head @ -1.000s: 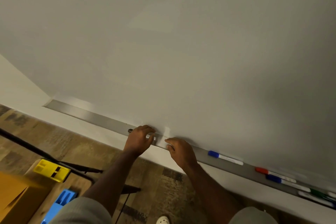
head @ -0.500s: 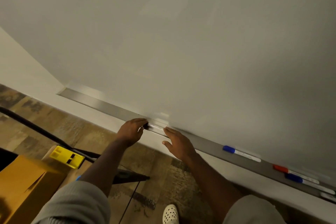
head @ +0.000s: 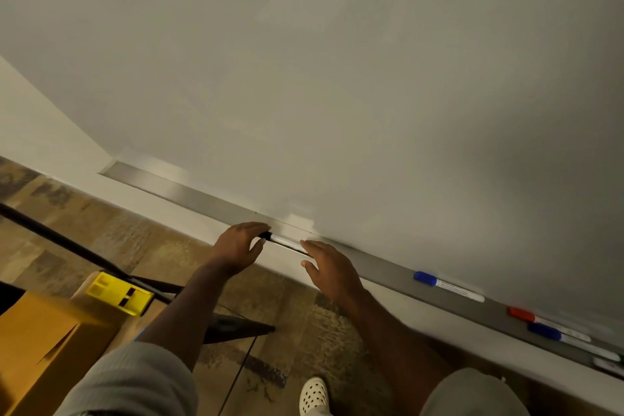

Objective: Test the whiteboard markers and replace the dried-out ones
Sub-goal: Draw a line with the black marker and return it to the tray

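Observation:
A large whiteboard (head: 337, 78) fills the upper view, with a grey metal tray (head: 202, 196) along its bottom edge. A black-capped marker (head: 283, 240) with a white barrel lies along the tray between my hands. My left hand (head: 236, 246) pinches its black cap between fingers and thumb. My right hand (head: 332, 268) has straight, spread fingers whose tips touch the marker's other end. Further right on the tray lie a blue-capped marker (head: 445, 287), a red-capped marker (head: 526, 315) and a second blue-capped marker (head: 553, 333).
On the patterned floor at lower left are a brown cardboard box (head: 40, 348), a yellow plastic holder (head: 118, 294) and a black stand's legs (head: 67, 243). A white perforated shoe (head: 314, 395) shows at the bottom. Another marker (head: 607, 364) lies at the tray's far right edge.
My hands were closed together over the black-capped marker; they have drawn apart, baring its white barrel. The right hand's fingers have opened. The view shifted slightly left.

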The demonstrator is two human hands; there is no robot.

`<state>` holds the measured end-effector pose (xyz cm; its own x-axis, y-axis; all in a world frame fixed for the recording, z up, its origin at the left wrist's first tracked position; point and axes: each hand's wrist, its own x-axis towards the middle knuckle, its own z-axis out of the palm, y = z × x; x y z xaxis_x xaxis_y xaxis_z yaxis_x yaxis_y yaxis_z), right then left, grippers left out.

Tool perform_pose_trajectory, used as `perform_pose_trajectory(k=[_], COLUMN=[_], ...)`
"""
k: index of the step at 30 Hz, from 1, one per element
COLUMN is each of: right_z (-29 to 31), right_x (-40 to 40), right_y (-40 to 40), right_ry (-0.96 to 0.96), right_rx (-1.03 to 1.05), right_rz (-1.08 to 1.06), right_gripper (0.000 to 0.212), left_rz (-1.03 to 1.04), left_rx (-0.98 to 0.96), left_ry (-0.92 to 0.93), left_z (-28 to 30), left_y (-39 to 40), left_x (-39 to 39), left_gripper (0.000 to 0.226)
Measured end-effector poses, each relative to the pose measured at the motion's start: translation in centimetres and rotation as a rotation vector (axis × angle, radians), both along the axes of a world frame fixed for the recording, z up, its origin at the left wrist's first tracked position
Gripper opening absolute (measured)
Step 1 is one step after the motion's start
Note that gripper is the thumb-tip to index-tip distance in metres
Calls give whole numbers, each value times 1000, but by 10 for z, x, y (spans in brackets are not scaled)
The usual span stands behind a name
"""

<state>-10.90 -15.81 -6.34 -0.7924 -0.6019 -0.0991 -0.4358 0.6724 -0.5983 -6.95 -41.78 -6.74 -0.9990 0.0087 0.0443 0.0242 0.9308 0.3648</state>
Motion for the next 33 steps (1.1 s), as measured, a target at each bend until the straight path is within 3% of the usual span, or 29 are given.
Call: perform_pose_trajectory(k=[15, 33], right_z=[9, 6], right_x=[-5, -2], right_y=[10, 12], right_ry=[-20, 9], right_rx=[32, -3], right_rz=[13, 27], right_gripper=[49, 49], left_rz=[-18, 3], left_rx=[-3, -2], left_ry=[76, 43], left_z=[7, 5], left_y=[29, 33], left_x=[-15, -6], left_gripper=[25, 33])
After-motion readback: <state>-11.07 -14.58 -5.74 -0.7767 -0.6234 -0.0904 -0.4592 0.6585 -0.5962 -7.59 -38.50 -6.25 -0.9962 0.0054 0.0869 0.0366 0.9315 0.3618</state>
